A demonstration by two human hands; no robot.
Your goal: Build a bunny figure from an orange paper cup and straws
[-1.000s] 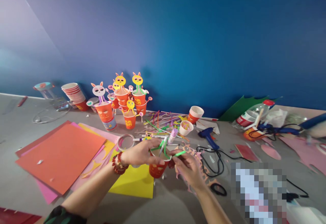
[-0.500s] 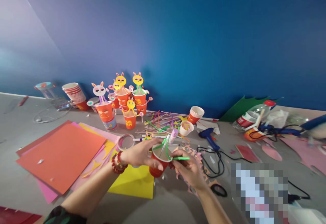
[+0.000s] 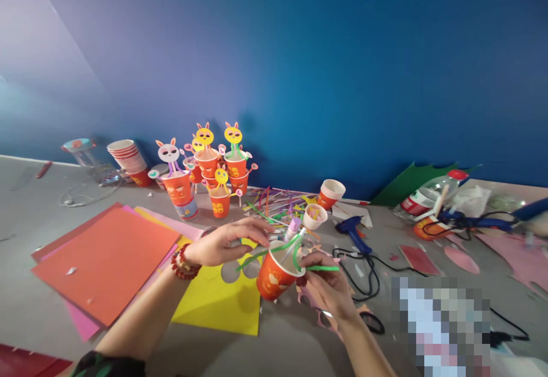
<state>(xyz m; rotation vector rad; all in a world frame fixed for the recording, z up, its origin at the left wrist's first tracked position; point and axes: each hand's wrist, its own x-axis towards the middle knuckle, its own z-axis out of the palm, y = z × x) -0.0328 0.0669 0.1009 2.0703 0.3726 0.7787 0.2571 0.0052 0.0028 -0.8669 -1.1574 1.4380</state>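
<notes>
A red paper cup (image 3: 274,279) with a white rim tilts over the table in front of me. Bent green strips (image 3: 297,256), like pipe cleaners or thin straws, stand in it with white sticks. One green end pokes out past the left of the rim, another past the right. My right hand (image 3: 329,287) pinches the cup's right rim, where the green strip crosses it. At the left of the rim, my left hand (image 3: 231,244) has its fingers apart, with nothing gripped. Beneath its wrist lies yellow paper (image 3: 218,303).
Finished-looking rabbit cups (image 3: 177,188) stand at the back. Orange sheets (image 3: 107,257) lie left, near stacked cups (image 3: 128,160). Behind the held cup are coloured sticks (image 3: 274,205) and a glue stick (image 3: 293,228). A blue glue gun (image 3: 355,233) with a black cord lies right, before a bottle (image 3: 422,200).
My left hand has let go of the cup and drawn back left. The cup has shifted right and tilted in my right hand. A green end now sticks out at the left.
</notes>
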